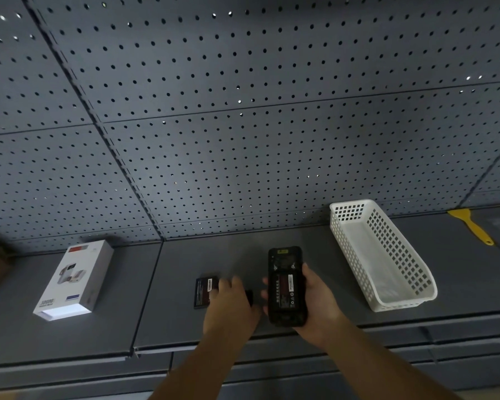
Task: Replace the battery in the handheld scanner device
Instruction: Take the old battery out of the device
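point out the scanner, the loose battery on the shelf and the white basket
scanner [286, 287], head view, its open back
loose battery [205, 291], head view, its labelled top face
white basket [399, 255], head view, its right perforated wall

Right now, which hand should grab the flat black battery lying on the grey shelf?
Left. The left hand is already over the flat black battery on the grey shelf, apparently free; the right hand is holding the black handheld scanner.

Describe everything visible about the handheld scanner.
The handheld scanner is a black, rugged-looking slab held back-up in the right hand, above the grey shelf. Its rear cover is off; a labelled battery sits in the open bay. A yellow sticker marks its far end. Fingers wrap its left edge.
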The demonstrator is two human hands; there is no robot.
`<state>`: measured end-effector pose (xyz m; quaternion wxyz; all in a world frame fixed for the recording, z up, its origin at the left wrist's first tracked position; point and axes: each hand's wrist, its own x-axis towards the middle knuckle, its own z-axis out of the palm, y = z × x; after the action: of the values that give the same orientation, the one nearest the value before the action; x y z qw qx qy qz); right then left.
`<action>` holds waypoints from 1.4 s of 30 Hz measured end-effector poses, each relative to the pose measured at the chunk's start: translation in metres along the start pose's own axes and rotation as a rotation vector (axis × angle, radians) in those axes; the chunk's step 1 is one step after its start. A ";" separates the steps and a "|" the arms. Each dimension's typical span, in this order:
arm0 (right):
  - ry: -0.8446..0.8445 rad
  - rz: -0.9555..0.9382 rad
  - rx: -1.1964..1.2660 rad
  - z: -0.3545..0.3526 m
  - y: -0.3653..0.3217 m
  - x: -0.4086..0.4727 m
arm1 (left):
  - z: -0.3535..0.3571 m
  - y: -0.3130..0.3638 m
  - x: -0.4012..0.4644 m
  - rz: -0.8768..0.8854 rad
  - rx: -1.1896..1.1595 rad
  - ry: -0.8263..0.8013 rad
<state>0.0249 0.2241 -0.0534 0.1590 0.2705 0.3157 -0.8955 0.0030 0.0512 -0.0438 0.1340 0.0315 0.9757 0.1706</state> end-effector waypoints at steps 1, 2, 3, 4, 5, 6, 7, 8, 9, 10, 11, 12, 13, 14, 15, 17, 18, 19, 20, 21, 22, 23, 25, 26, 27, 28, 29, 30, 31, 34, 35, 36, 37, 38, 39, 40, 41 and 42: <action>-0.003 0.001 0.001 0.001 0.000 0.000 | 0.003 0.000 0.001 0.005 0.034 0.006; -0.004 0.002 0.004 0.002 0.001 -0.001 | 0.005 0.000 0.002 0.008 0.061 0.010; -0.008 0.003 0.008 0.003 0.001 -0.002 | 0.007 0.000 0.003 0.007 0.083 0.007; -0.014 0.004 0.009 0.004 0.001 -0.003 | 0.009 0.001 0.005 0.009 0.101 0.005; -0.018 0.003 0.009 0.005 0.001 -0.004 | 0.010 0.000 0.006 0.014 0.118 0.003; -0.018 0.002 0.009 0.006 0.000 -0.005 | 0.011 0.000 0.006 0.022 0.132 0.004; -0.015 0.000 0.006 0.007 0.000 -0.006 | 0.011 -0.001 0.007 0.029 0.141 0.008; -0.010 -0.001 0.000 0.008 -0.001 -0.007 | 0.011 -0.002 0.006 0.034 0.149 0.016; -0.004 -0.002 -0.004 0.008 -0.001 -0.008 | 0.011 -0.002 0.006 0.037 0.162 0.024; 0.000 -0.003 -0.009 0.008 -0.002 -0.008 | 0.009 -0.003 0.005 0.047 0.180 0.039; 0.002 -0.006 -0.015 0.007 -0.003 -0.009 | 0.006 -0.003 0.005 0.065 0.193 0.065; 0.003 -0.008 -0.017 0.007 -0.004 -0.010 | 0.002 -0.003 0.005 0.093 0.177 0.106; 0.005 -0.008 -0.016 0.006 -0.005 -0.011 | -0.002 -0.003 0.006 0.134 0.122 0.152; 0.007 -0.011 -0.015 0.006 -0.006 -0.011 | -0.008 -0.002 0.006 0.190 0.039 0.197; 0.007 -0.015 -0.022 0.005 -0.007 -0.011 | -0.015 0.000 0.006 0.255 -0.045 0.226; 0.010 -0.022 -0.038 0.006 -0.006 -0.010 | -0.029 0.008 0.004 0.404 -0.179 0.232; 0.009 -0.027 -0.040 0.006 -0.005 -0.009 | -0.035 0.011 0.002 0.489 -0.206 0.201; 0.005 -0.029 -0.049 0.006 -0.005 -0.007 | -0.038 0.014 0.001 0.569 -0.203 0.152; -0.004 -0.031 -0.067 0.005 -0.004 -0.006 | -0.041 0.017 0.000 0.631 -0.180 0.097; -0.010 -0.030 -0.085 0.005 -0.003 -0.005 | -0.042 0.019 -0.001 0.677 -0.153 0.054; -0.012 -0.030 -0.093 0.005 -0.003 -0.004 | -0.043 0.021 -0.002 0.710 -0.137 0.028; -0.012 -0.031 -0.097 0.004 -0.002 -0.004 | -0.043 0.021 -0.003 0.729 -0.130 0.015; -0.020 -0.033 -0.111 0.003 -0.002 -0.003 | -0.044 0.022 -0.003 0.737 -0.120 0.005; -0.019 -0.031 -0.115 0.004 -0.001 -0.003 | -0.044 0.022 -0.003 0.740 -0.111 0.003; -0.015 -0.028 -0.115 0.004 -0.001 -0.004 | -0.045 0.021 -0.003 0.748 -0.098 0.002; -0.011 -0.024 -0.113 0.004 0.000 -0.004 | -0.045 0.022 -0.003 0.759 -0.079 -0.002; -0.003 -0.020 -0.111 0.004 0.000 -0.004 | -0.046 0.022 -0.003 0.770 -0.054 -0.008; 0.007 -0.016 -0.112 0.003 0.002 -0.004 | -0.047 0.024 -0.004 0.779 -0.026 -0.018; 0.014 -0.012 -0.112 0.002 0.003 -0.004 | -0.047 0.025 -0.005 0.784 0.000 -0.027; 0.026 0.008 -0.116 0.000 0.006 -0.003 | -0.048 0.029 -0.008 0.789 0.079 -0.020; 0.032 0.011 -0.116 -0.001 0.007 -0.002 | -0.048 0.030 -0.008 0.791 0.096 -0.014; 0.035 0.012 -0.116 -0.001 0.007 -0.002 | -0.048 0.031 -0.008 0.792 0.105 -0.011; 0.041 0.011 -0.114 0.000 0.007 -0.002 | -0.049 0.032 -0.008 0.793 0.106 -0.009; 0.046 0.008 -0.115 0.000 0.007 -0.002 | -0.049 0.032 -0.009 0.793 0.102 -0.008; 0.049 0.005 -0.121 0.000 0.007 -0.002 | -0.050 0.031 -0.009 0.792 0.095 -0.007; 0.055 0.003 -0.127 0.000 0.007 -0.002 | -0.052 0.031 -0.009 0.790 0.087 -0.009; 0.062 0.000 -0.132 0.001 0.006 -0.003 | -0.053 0.030 -0.009 0.788 0.082 -0.016; 0.069 -0.002 -0.133 0.001 0.007 -0.003 | -0.054 0.030 -0.009 0.789 0.076 -0.024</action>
<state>0.0299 0.2188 -0.0542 0.1649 0.2899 0.3801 -0.8627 -0.0026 0.0611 0.0178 0.0681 0.4109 0.8927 0.1722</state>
